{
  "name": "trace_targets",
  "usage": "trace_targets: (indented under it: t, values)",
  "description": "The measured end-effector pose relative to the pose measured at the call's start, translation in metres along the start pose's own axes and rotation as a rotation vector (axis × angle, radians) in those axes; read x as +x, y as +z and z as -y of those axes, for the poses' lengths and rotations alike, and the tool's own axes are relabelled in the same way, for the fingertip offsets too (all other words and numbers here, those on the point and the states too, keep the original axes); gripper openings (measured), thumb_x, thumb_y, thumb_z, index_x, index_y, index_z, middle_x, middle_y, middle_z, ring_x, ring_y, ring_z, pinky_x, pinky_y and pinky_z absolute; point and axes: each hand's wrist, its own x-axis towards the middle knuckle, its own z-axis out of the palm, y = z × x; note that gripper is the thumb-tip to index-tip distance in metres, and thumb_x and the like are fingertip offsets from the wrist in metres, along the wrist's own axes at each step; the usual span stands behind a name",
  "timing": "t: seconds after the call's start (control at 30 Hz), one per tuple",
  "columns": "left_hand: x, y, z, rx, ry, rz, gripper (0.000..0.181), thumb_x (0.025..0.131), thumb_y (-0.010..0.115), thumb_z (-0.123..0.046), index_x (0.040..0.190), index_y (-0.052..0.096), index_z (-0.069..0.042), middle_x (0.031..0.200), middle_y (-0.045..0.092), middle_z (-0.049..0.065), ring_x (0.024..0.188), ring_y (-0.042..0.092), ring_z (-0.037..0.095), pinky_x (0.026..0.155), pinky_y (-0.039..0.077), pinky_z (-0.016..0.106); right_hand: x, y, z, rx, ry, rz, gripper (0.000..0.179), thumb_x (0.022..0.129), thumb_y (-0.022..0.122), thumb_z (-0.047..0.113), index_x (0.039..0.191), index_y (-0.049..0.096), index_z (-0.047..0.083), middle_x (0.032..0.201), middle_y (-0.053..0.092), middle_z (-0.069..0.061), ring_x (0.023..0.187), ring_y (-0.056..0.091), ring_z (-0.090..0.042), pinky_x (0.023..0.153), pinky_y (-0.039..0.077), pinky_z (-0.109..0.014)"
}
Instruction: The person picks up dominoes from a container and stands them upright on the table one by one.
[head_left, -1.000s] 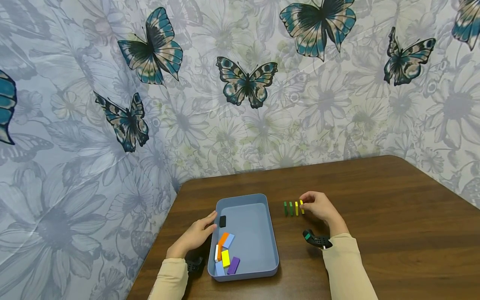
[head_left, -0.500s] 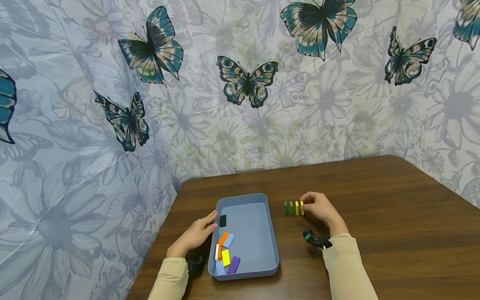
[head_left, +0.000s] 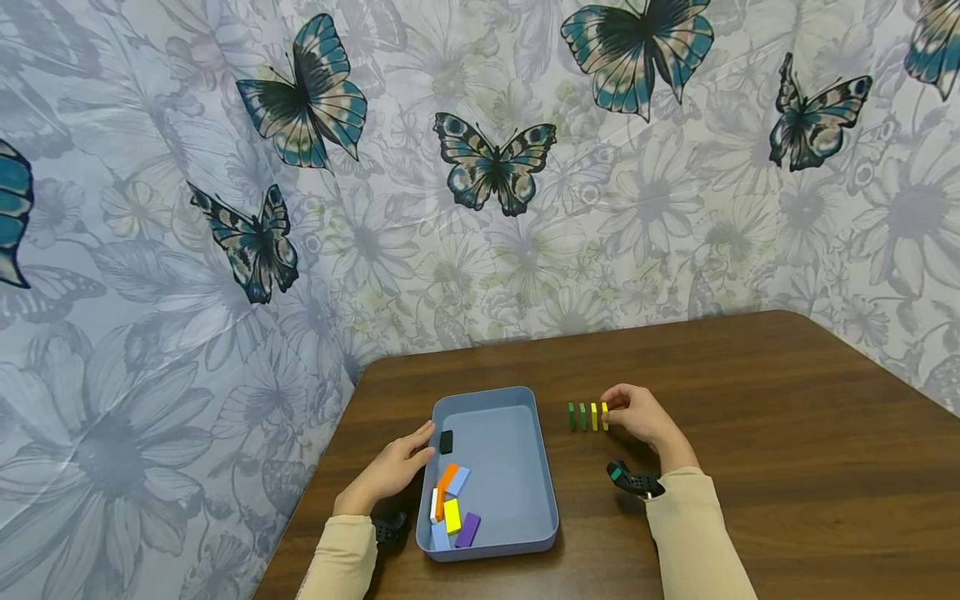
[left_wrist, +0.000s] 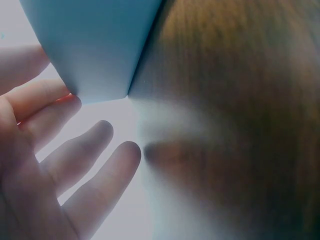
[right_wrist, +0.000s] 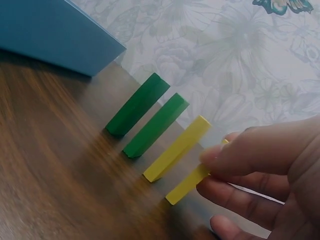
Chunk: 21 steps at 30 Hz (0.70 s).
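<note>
My right hand (head_left: 637, 417) pinches a yellow block (right_wrist: 189, 186) between thumb and fingers. That block stands upright at the right end of a short row on the table. Beside it stand another yellow block (right_wrist: 175, 150), a green block (right_wrist: 157, 125) and a darker green block (right_wrist: 137, 104), with small gaps between them. My left hand (head_left: 393, 468) rests with extended fingers against the left wall of a blue-grey tray (head_left: 517, 546); in the left wrist view its fingertips (left_wrist: 72, 102) meet the tray's outer side.
Inside the tray lie a black block (head_left: 446, 442), a purple block (head_left: 467, 530), a yellow block (head_left: 452, 516) and several orange, light blue and white ones along its left side. The brown wooden table (head_left: 787, 433) reaches back to a wall (head_left: 525, 275) with butterfly prints.
The pinched yellow block has shifted very slightly at the row's right end, still upright. Both hands and the tray stay essentially where they were.
</note>
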Motion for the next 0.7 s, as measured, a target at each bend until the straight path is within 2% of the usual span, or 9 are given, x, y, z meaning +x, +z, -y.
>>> trace_targets:
  t: [0.37,0.53,0.7]
  values:
    - [0.0,0.0,0.001,0.006,0.006,-0.005,0.051,0.095,0.042,-0.026,0.14,0.027,-0.006,0.147,0.023,0.008,0.133,0.023,0.026,0.105,0.024,0.049,-0.004,-0.01,0.004,-0.012,-0.028,0.031,0.033,0.08,0.061,0.004,0.111,0.052,-0.003,0.103,0.055,-0.019,0.089,0.053,-0.022,0.071,0.046,-0.028]
    - [0.0,0.0,0.0,-0.002,0.005,0.0,0.052,0.095,0.042,-0.028,0.14,0.027,-0.007,0.147,0.022,0.007,0.134,0.023,0.026,0.105,0.024,0.049,-0.007,-0.017,0.013,-0.036,-0.082,0.019,0.03,0.082,0.059,0.006,0.11,0.052,-0.002,0.103,0.056,-0.02,0.09,0.054,-0.023,0.072,0.047,-0.029]
    - [-0.001,0.001,0.0,-0.013,-0.005,-0.001,0.053,0.094,0.042,-0.029,0.14,0.027,-0.007,0.147,0.022,0.006,0.134,0.022,0.025,0.105,0.023,0.048,-0.007,-0.019,0.023,-0.036,-0.083,-0.013,0.027,0.085,0.059,0.014,0.109,0.052,0.004,0.104,0.057,-0.015,0.093,0.056,-0.023,0.075,0.047,-0.031]
